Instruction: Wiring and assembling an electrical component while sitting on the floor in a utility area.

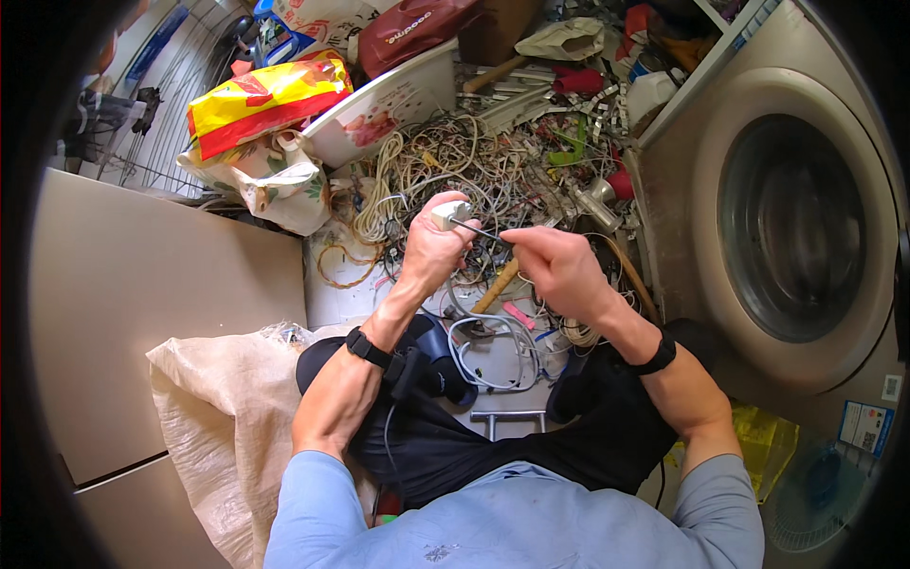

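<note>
My left hand (431, 247) is closed around a small off-white boxy piece (445, 214), which looks plastic, held up over the tangle of wires. A thin dark rod (482, 230), perhaps a screwdriver shaft, runs from that piece to my right hand (559, 266), whose curled fingers grip its near end. Below my hands lie loops of grey cable (493, 351), a wooden handle (495, 286) and a small pink object (517, 313).
A heap of cables and metal scraps (445, 152) fills the back, beside a white tub (379, 104) and bags (265, 104). A washing machine (692, 190) stands right, a beige panel (161, 284) left. A woven sack (209, 408) lies by my left leg.
</note>
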Action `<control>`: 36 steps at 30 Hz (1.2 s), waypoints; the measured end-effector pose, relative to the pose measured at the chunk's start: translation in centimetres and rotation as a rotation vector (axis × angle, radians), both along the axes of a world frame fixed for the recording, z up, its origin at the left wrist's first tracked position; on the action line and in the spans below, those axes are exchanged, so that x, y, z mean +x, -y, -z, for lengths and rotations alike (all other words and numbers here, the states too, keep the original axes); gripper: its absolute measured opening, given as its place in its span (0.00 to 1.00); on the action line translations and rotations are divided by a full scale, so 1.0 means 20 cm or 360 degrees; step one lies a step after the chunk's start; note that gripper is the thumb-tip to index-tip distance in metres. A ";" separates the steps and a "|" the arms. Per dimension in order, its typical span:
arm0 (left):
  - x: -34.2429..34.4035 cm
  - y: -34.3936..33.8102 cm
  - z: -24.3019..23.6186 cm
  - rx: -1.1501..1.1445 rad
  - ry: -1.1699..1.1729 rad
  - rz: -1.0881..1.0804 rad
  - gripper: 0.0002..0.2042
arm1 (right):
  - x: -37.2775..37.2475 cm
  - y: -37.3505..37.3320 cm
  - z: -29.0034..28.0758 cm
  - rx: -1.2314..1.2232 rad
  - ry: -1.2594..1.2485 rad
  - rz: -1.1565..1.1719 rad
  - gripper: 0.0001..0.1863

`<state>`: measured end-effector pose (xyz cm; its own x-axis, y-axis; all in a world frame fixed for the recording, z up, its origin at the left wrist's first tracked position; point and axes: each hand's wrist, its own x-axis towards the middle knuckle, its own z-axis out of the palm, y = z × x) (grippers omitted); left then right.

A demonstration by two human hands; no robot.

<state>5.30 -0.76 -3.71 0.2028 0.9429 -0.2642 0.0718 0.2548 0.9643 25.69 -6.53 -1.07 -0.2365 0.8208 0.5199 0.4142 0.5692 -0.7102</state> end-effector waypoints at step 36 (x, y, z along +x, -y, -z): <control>-0.34 -0.13 -0.31 0.0447 -0.1312 0.0751 0.10 | -0.52 0.31 1.89 -0.1840 -0.0481 0.0254 0.32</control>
